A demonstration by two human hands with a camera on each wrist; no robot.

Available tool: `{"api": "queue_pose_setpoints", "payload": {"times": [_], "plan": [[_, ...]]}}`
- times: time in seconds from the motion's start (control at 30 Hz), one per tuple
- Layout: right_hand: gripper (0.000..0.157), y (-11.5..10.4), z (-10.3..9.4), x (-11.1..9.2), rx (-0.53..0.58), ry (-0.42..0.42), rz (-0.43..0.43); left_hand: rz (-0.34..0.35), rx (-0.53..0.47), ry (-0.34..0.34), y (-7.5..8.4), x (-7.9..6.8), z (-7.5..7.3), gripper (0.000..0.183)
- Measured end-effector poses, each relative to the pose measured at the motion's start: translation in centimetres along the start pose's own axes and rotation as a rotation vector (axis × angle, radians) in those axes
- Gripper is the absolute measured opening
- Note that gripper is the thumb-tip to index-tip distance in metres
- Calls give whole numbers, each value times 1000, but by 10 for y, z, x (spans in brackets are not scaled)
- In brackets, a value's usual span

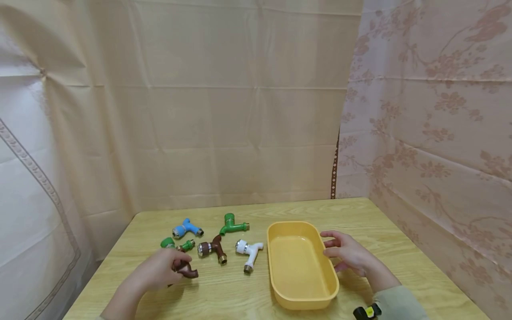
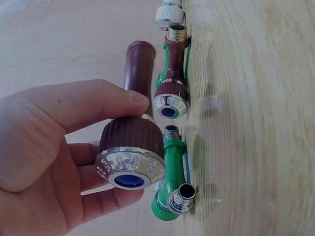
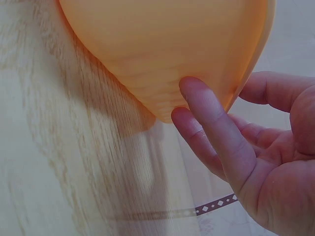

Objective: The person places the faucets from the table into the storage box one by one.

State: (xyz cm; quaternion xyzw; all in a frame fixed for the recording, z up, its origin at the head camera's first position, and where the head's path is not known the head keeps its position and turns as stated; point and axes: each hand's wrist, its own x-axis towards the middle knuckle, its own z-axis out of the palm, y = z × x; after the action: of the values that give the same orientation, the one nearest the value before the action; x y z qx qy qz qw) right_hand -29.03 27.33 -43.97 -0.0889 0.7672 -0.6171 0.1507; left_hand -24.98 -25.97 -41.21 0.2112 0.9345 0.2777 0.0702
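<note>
My left hand (image 1: 162, 266) grips a brown plastic tap (image 1: 187, 268) by its ribbed knob (image 2: 132, 147), just above the wooden table (image 1: 224, 293); thumb and fingers curl round it. Beside it lie a second brown tap (image 1: 213, 249), a small green tap (image 1: 178, 244), a white tap (image 1: 249, 251), a larger green tap (image 1: 232, 225) and a blue tap (image 1: 186, 228). My right hand (image 1: 346, 251) stays with relaxed fingers against the right rim of an empty yellow tray (image 1: 301, 266). In the right wrist view the fingers (image 3: 216, 128) touch the tray's outer wall (image 3: 167, 54).
Beige cloth hangs behind the table and a flowered cloth (image 1: 436, 133) on the right. The table's left edge (image 1: 100, 271) is close to my left hand. A small black and yellow device (image 1: 367, 312) sits at my right sleeve.
</note>
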Motion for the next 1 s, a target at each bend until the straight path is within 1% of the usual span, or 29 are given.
{"api": "queue_pose_setpoints", "payload": {"times": [0.1, 0.23, 0.37, 0.47, 0.57, 0.63, 0.8, 1.0], "plan": [[64, 1, 0, 1, 0, 0, -1, 0, -14, 19, 1, 1, -1, 46], [65, 1, 1, 0, 1, -11, -10, 8, 16, 74, 2, 2, 0, 43], [66, 1, 2, -1, 2, -16, -17, -2, 64, 158, 5, 1, 1, 42], [66, 1, 3, -1, 3, -17, -15, -23, 94, 231, 8, 1, 1, 41], [65, 1, 2, 0, -2, -6, -4, -32, 120, 280, 11, 1, 0, 41], [65, 0, 2, 0, -5, 2, 2, -36, 127, 300, 13, 2, 0, 43], [66, -1, 1, 0, -16, 9, 1, -16, 126, 325, 16, 5, 0, 45], [66, -2, 1, -2, -21, 12, 6, 27, 131, 357, 21, 9, -1, 45]]}}
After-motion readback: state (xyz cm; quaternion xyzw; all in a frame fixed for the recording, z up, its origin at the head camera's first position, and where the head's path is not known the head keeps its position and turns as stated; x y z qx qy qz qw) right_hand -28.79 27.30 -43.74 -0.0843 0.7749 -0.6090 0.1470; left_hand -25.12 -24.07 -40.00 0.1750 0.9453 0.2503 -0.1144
